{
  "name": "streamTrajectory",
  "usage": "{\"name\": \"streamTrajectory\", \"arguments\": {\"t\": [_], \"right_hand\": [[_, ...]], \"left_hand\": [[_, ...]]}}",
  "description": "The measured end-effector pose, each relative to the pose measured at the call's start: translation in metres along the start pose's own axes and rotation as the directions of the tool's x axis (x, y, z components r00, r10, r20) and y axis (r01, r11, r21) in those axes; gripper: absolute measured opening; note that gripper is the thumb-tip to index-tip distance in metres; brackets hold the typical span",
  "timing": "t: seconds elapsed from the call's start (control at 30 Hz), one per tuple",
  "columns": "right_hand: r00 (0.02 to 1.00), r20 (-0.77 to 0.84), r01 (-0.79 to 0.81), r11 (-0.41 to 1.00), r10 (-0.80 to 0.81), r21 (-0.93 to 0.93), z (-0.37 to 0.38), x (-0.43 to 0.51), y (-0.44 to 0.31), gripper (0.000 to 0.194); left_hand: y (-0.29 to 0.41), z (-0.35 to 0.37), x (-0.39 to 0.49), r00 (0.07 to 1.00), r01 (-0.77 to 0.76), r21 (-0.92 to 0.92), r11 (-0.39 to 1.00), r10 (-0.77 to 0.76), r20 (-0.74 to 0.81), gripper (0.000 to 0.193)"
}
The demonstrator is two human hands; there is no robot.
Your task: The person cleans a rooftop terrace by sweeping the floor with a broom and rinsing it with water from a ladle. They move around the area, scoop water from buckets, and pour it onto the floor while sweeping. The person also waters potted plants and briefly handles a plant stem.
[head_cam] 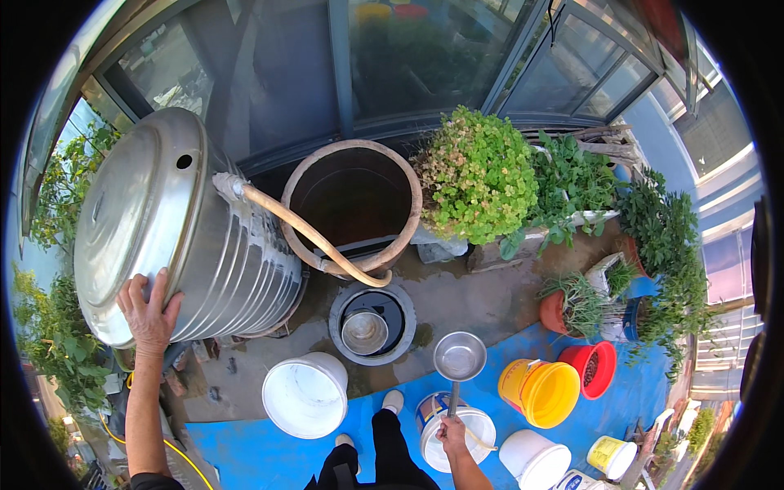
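My left hand [149, 312] rests with spread fingers on the lid rim of a large stainless steel tank [239, 257]. In my right hand [452, 432] is the handle of a metal ladle [460, 357], its bowl pointing away from me, over the ground. Below that hand stands a white bucket [450, 452] with a pale hose piece over its rim. A round basin [406, 352] of dark liquid, with a metal bowl [365, 332] in it, sits ahead of my feet. Behind it, a hose [306, 229] runs from the tank across a large earthen vat [415, 226].
A white bucket [305, 395] stands left of my feet. Yellow [545, 392] and red buckets [597, 367] and several white pails [539, 459] are on the blue mat [380, 441] at right. Potted plants [484, 177] line the far side. A yellow hose [184, 456] lies at lower left.
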State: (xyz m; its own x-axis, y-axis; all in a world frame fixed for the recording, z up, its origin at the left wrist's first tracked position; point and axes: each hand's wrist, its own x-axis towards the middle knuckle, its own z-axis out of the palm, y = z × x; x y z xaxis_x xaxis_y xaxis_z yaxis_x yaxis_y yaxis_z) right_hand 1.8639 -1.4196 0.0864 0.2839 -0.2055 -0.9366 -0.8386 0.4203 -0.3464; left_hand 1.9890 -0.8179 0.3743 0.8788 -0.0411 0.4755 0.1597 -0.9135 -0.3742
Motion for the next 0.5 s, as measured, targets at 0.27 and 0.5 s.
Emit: {"name": "streamTrajectory", "arguments": {"t": [0.27, 0.5], "right_hand": [[0.999, 0.04, -0.017, 0.999, 0.018, -0.027, 0.0017, 0.0028, -0.0002, 0.013], [0.999, 0.03, -0.029, 0.999, 0.03, -0.042, -0.0055, 0.0069, -0.002, 0.011]], "left_hand": [[-0.0025, 0.0015, -0.0021, 1.0, 0.002, 0.024, 1.0, -0.002, -0.004, 0.052], [-0.0007, 0.0017, -0.0017, 1.0, 0.01, 0.033, 0.999, -0.01, -0.004, 0.051]]}}
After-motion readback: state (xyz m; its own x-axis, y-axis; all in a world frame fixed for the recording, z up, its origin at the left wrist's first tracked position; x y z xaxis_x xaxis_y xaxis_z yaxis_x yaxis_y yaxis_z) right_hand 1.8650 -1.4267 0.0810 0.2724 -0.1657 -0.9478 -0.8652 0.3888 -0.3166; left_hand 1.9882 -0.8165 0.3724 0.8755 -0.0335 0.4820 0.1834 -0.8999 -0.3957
